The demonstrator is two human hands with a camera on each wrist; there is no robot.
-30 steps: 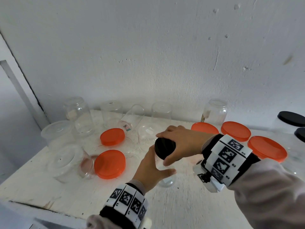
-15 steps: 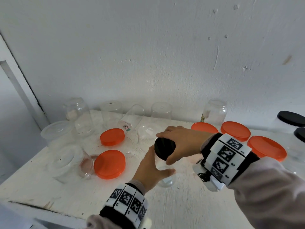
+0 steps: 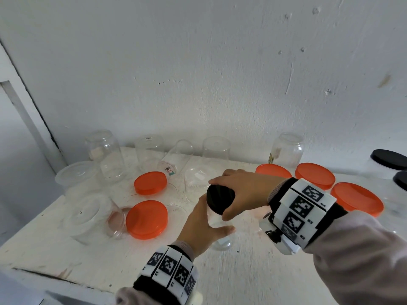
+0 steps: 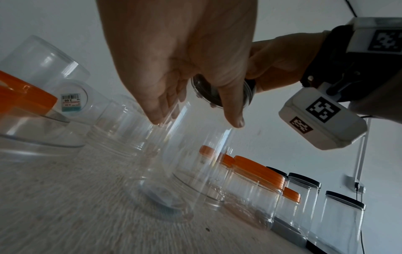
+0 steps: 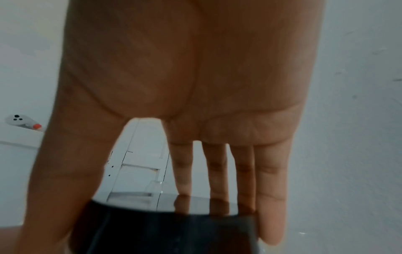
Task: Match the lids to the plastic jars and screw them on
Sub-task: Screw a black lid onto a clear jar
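A clear plastic jar (image 3: 221,235) stands upright near the middle of the white table (image 3: 242,280). My left hand (image 3: 203,224) wraps round its side, thumb on one side and fingers on the other; the left wrist view shows the jar (image 4: 185,171) under my left hand (image 4: 191,111). A black lid (image 3: 220,199) sits on the jar's mouth. My right hand (image 3: 237,190) grips the lid from above, thumb in front and fingers behind. In the right wrist view the black lid (image 5: 165,223) lies between the thumb and fingers of my right hand (image 5: 152,197).
Several empty clear jars (image 3: 105,155) stand or lie at the back and left. Two orange lids (image 3: 146,219) lie at left. Orange-lidded jars (image 3: 356,198) and black-lidded jars (image 3: 388,159) stand at right. The wall runs close behind; the table's front edge (image 3: 55,280) is near.
Both hands stay on the jar and the black lid. Nothing has plainly moved.
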